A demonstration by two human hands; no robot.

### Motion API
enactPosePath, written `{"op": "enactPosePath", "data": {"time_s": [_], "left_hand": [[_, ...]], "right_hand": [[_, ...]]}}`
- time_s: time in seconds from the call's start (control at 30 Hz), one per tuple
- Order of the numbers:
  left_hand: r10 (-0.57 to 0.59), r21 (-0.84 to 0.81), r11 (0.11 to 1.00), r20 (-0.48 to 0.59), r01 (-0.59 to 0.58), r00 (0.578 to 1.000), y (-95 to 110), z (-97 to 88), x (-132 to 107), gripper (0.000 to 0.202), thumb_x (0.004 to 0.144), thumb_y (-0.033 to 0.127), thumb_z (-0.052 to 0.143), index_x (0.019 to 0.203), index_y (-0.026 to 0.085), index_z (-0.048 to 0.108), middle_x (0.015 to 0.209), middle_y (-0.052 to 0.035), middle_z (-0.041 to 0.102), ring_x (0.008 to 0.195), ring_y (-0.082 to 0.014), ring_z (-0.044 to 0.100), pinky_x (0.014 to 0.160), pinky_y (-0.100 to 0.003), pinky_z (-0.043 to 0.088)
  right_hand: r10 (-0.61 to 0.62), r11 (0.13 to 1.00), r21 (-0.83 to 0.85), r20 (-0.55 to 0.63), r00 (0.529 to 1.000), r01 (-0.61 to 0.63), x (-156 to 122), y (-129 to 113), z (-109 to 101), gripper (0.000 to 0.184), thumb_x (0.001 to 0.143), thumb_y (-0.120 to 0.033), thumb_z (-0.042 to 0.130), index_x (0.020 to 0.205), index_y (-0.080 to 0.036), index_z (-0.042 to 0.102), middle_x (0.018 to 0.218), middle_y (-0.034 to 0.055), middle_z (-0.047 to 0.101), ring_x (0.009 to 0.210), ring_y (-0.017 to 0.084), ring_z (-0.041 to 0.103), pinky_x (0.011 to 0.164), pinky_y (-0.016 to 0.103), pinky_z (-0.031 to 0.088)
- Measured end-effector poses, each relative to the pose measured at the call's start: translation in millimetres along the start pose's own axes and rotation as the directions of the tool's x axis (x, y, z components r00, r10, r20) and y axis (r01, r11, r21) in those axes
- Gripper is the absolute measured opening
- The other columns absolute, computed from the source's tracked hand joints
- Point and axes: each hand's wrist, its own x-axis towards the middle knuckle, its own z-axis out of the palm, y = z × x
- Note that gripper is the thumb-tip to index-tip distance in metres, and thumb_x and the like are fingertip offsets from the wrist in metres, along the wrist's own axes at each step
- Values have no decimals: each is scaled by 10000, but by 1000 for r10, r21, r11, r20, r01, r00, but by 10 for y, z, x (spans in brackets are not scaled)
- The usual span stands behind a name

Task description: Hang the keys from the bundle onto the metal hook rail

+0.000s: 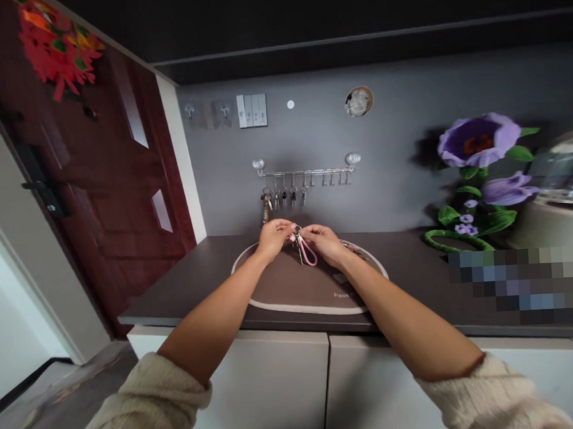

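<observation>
My left hand (275, 237) and my right hand (324, 243) meet above an oval brown mat (290, 285) with a cream border. Between my fingertips both hands pinch a metal key ring (297, 229). A pink loop strap (308, 252) and a silver key (298, 251) hang from it. Just past my right hand, a further bunch of keys (355, 250) lies on the mat's edge, partly hidden by that hand.
A metal wall rail (303, 172) with hooks holds several hanging keys (282, 199) just behind the dark countertop (189, 287). A red door (121, 185) stands at left. Artificial purple flowers (478, 141) stand at right. White cabinets sit below.
</observation>
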Motion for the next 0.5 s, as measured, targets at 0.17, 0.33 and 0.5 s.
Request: {"op": "enactPosePath", "data": {"time_s": [0.17, 0.33, 0.5], "left_hand": [[5, -26, 1000, 3, -5, 1000, -21, 23, -7, 273, 617, 339, 617, 758, 112, 561, 645, -26, 601, 536, -79, 526, 539, -220, 451], [7, -29, 1000, 14, -7, 1000, -49, 28, 0, 295, 618, 354, 611, 778, 111, 558, 668, -33, 593, 568, -95, 542, 528, -228, 457], [14, 40, 999, 16, -15, 1000, -75, 25, 2, 320, 632, 384, 587, 810, 118, 561, 732, -64, 609, 648, -124, 565, 511, -217, 448]], "right_hand": [[-67, 997, -48, -35, 997, 65, 28, 27, -23, 293, 552, -400, 623, 668, -149, 526, 571, -19, 546, 502, 67, 446, 513, 207, 340], [-149, 986, -91, -77, 986, 142, 63, 28, -62, 292, 577, -418, 596, 665, -154, 506, 530, -44, 479, 477, 54, 385, 491, 196, 308], [-189, 977, -130, -136, 972, 172, 120, 32, -116, 310, 600, -454, 568, 698, -170, 496, 548, -41, 484, 477, 65, 394, 491, 204, 314]]}}
